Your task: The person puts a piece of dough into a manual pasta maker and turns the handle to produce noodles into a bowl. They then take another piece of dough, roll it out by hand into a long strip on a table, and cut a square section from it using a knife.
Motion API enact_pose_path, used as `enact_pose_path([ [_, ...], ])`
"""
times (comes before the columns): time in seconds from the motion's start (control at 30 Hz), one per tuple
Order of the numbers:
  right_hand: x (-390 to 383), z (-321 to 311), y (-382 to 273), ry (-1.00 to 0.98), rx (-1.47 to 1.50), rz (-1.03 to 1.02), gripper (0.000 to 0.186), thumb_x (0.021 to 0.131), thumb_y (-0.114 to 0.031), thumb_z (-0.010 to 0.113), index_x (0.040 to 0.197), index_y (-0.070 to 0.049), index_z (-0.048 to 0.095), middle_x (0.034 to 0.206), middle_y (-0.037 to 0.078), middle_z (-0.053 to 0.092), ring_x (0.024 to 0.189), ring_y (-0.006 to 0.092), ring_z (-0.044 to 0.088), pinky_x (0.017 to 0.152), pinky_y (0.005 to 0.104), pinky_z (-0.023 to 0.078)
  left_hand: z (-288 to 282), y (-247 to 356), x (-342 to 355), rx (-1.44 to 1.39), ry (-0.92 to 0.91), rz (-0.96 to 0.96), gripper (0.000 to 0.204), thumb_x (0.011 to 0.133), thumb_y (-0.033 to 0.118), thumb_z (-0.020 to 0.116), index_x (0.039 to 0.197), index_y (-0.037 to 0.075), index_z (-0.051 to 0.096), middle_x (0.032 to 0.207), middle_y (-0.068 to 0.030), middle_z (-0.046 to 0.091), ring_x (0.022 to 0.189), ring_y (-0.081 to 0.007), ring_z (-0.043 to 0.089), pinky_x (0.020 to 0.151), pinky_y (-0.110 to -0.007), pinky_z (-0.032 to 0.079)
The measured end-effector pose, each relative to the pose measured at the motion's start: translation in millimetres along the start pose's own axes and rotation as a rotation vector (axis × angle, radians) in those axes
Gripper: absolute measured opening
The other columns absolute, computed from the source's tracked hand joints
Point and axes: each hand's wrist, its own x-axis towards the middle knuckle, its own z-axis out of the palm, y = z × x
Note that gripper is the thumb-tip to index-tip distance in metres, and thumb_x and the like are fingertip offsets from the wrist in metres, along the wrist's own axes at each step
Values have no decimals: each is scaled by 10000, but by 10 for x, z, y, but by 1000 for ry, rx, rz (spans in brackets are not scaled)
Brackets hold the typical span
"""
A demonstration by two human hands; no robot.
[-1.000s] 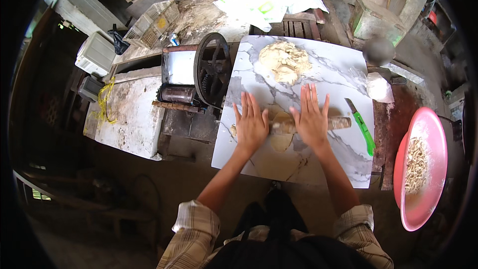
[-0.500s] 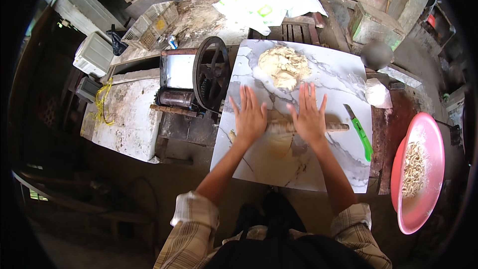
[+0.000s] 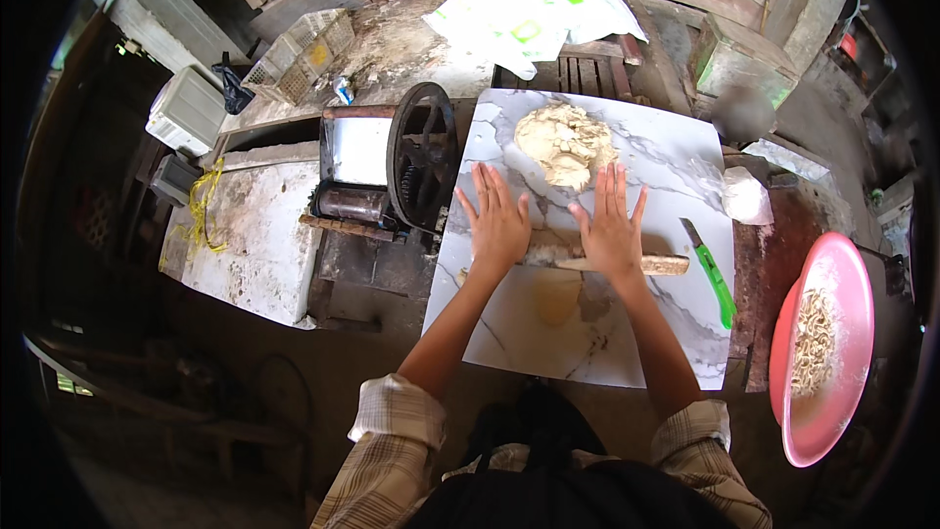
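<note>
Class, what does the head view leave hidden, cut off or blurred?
Head view, all four:
Rolling pin: left end, behind the left hand.
Right hand: palm, facing down, hidden by its back.
Grey round shape: what it is, too blurred.
Sleeves: upper parts, cut off by lower edge.

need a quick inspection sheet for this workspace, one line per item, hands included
surface: marble-patterned board, dark marks toward its near edge
job's things: wooden rolling pin lying crosswise; flat dough piece on its near side; dough lump toward the far edge
clutter: green cutter on the board's right side, blade exposed; small white bag by the right edge
hands: left hand and right hand over the rolling pin, fingers extended
cables: none clearly seen; yellow twine on the left bench
surroundings: roller machine left; pink basin right, holding pale curled pieces; white sack beyond
</note>
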Motion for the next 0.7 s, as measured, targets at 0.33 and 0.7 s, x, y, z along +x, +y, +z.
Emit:
enact_pose_path([
  [0.33,-393,-305,-124,-76,35,-105,659,929,-417,463,1366,60,336,1405,165,399,1374,246,271,1104,543,180,-255,51,-501,18,24,88,632,883,202,393,1384,-136,209,1442,-275,286,1413,-347,130,1103,-588,-4],
  [0.7,-622,-313,-203,-51,55,-57,687,932,-433,447,1365,85,320,1410,191,385,1375,252,271,1119,490,186,-236,39,-695,-12,57,141,642,857,191,423,1369,-146,231,1457,-279,246,1394,-371,181,1123,-540,78],
])
